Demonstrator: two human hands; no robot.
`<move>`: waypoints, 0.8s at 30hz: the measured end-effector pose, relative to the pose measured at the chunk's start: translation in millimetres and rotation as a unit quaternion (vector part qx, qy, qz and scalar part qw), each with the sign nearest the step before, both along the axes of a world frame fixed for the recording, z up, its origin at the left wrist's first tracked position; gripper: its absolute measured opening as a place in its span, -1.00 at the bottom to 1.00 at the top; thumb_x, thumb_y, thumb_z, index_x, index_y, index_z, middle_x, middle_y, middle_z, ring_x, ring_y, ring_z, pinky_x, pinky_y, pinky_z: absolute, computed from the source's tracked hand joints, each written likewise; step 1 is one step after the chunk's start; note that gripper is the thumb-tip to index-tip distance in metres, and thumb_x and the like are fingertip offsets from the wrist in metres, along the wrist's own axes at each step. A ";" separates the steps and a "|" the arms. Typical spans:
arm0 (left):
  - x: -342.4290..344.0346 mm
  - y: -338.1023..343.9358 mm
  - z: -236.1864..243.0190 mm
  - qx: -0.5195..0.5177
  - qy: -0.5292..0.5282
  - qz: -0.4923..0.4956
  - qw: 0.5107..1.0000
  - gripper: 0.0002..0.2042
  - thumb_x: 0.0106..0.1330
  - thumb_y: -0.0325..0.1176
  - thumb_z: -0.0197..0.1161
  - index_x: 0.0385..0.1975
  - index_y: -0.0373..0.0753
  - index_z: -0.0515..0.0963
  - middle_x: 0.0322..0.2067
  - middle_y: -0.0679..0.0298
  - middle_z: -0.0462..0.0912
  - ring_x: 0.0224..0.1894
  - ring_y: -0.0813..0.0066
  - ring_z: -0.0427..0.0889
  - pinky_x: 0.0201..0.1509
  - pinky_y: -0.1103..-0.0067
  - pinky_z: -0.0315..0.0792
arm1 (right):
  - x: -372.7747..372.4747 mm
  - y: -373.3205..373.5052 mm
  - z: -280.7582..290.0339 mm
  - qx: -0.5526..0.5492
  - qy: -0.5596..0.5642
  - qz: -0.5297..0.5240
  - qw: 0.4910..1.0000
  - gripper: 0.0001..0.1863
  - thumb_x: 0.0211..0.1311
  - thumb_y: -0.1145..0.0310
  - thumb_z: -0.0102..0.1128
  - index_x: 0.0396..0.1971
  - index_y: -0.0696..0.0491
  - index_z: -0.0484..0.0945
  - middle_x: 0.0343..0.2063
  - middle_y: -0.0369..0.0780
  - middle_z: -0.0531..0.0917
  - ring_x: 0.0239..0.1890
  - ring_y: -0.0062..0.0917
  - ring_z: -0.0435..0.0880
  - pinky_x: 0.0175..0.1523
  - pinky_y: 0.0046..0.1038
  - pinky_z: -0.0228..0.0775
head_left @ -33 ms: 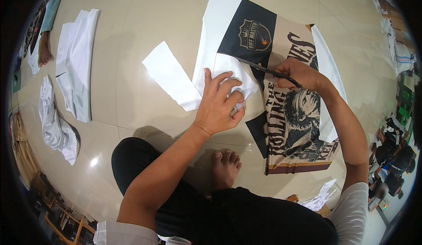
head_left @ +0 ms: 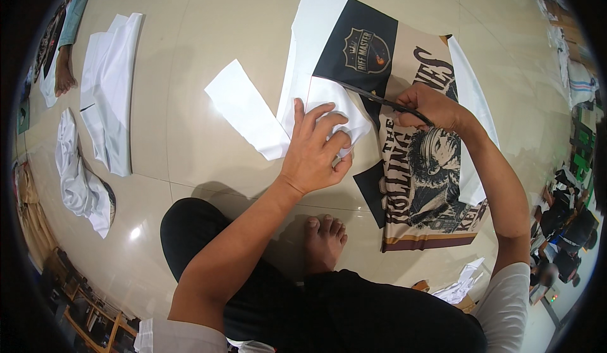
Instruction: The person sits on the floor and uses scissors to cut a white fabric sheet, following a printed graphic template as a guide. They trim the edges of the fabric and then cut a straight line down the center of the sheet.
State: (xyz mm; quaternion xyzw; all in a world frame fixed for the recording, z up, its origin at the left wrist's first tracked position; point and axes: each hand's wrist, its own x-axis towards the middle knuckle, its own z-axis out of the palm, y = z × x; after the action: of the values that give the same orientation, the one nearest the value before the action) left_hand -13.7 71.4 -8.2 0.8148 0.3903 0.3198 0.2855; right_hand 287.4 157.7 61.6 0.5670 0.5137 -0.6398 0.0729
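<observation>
- From where I stand, the left hand (head_left: 315, 145) rests palm down with its fingers spread, the tips on a white cloth piece (head_left: 332, 97); it looks loose, with nothing clasped in it;
- the right hand (head_left: 430, 107) is closed around the dark handles of a pair of scissors (head_left: 367, 93); the blades point left, along the border between the white cloth piece and a black panel (head_left: 332, 46) with a shield emblem; how far apart they stand I cannot tell;
- the printed cloth (head_left: 436, 210), beige with a dark figure, lies on the tiled floor (head_left: 196, 119) beneath the right hand, joining the black panel on its left;
- a white strip (head_left: 243, 103) slants away just left of the left hand; a bare foot (head_left: 325, 245) is planted below;
- farther left lie a folded white cloth (head_left: 110, 93) and a crumpled white cloth (head_left: 79, 169), near another person's light-blue clothing (head_left: 76, 11).
</observation>
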 end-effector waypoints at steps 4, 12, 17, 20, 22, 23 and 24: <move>0.3 0.3 0.1 0.001 0.002 0.001 1.000 -0.83 0.09 -0.41 0.45 -0.41 -0.10 0.55 0.10 0.23 0.59 0.39 -0.09 0.51 0.58 -0.46 -0.07 | 0.3 -1.3 1.8 0.007 0.011 -0.021 1.000 -0.74 0.08 0.34 0.33 -0.71 0.09 0.54 -0.80 -0.42 0.44 -0.70 -0.77 0.33 -0.50 -0.56 0.07; -0.2 0.2 2.6 0.004 0.007 -0.001 1.000 -0.83 0.10 -0.43 0.41 -0.38 -0.10 0.54 0.08 0.24 0.55 0.37 -0.05 0.48 0.57 -0.49 -0.03 | 0.8 3.9 1.5 0.001 -0.002 0.006 1.000 -0.71 0.25 0.25 0.45 -0.58 0.09 0.66 -0.75 -0.46 0.50 -0.71 -0.81 0.36 -0.54 -0.61 0.08; -0.7 0.2 2.6 0.002 0.005 -0.003 1.000 -0.82 0.09 -0.42 0.42 -0.38 -0.10 0.54 0.09 0.24 0.55 0.37 -0.06 0.48 0.57 -0.49 -0.03 | 0.4 5.6 5.9 0.005 -0.006 0.016 1.000 -0.67 0.27 0.23 0.46 -0.61 0.07 0.63 -0.75 -0.46 0.48 -0.71 -0.80 0.35 -0.54 -0.59 0.05; -0.4 0.3 2.2 0.006 0.006 -0.002 1.000 -0.82 0.08 -0.42 0.42 -0.38 -0.10 0.53 0.10 0.24 0.55 0.37 -0.06 0.47 0.56 -0.50 -0.02 | -0.5 7.2 6.1 0.008 -0.011 0.018 1.000 -0.67 0.22 0.23 0.44 -0.64 0.06 0.60 -0.76 -0.45 0.47 -0.70 -0.79 0.35 -0.54 -0.58 0.06; -0.5 0.4 1.8 0.007 0.007 -0.003 1.000 -0.82 0.08 -0.42 0.42 -0.38 -0.10 0.53 0.10 0.24 0.55 0.37 -0.06 0.47 0.56 -0.50 -0.02 | -1.6 8.9 5.0 0.008 -0.014 0.018 1.000 -0.72 0.12 0.26 0.38 -0.67 0.08 0.58 -0.77 -0.43 0.47 -0.70 -0.77 0.37 -0.53 -0.57 0.10; -0.6 0.4 1.7 0.007 0.007 -0.004 1.000 -0.82 0.08 -0.42 0.42 -0.38 -0.10 0.53 0.10 0.24 0.55 0.37 -0.06 0.47 0.56 -0.50 -0.02 | -2.2 9.7 4.5 0.009 -0.006 0.016 1.000 -0.72 0.12 0.27 0.38 -0.67 0.07 0.57 -0.77 -0.43 0.47 -0.70 -0.77 0.37 -0.53 -0.57 0.10; -0.7 0.4 1.5 0.006 0.006 -0.004 1.000 -0.82 0.08 -0.41 0.43 -0.38 -0.10 0.54 0.10 0.23 0.55 0.37 -0.06 0.47 0.56 -0.50 -0.02 | -2.8 10.5 4.1 0.009 -0.002 0.015 1.000 -0.73 0.12 0.27 0.38 -0.67 0.07 0.57 -0.77 -0.43 0.47 -0.70 -0.77 0.38 -0.53 -0.57 0.10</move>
State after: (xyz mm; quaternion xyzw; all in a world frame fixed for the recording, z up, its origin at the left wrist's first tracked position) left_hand -14.4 71.8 -6.7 0.8200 0.3866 0.3159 0.2798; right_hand 284.6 168.3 65.7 0.5611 0.5275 -0.6331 0.0782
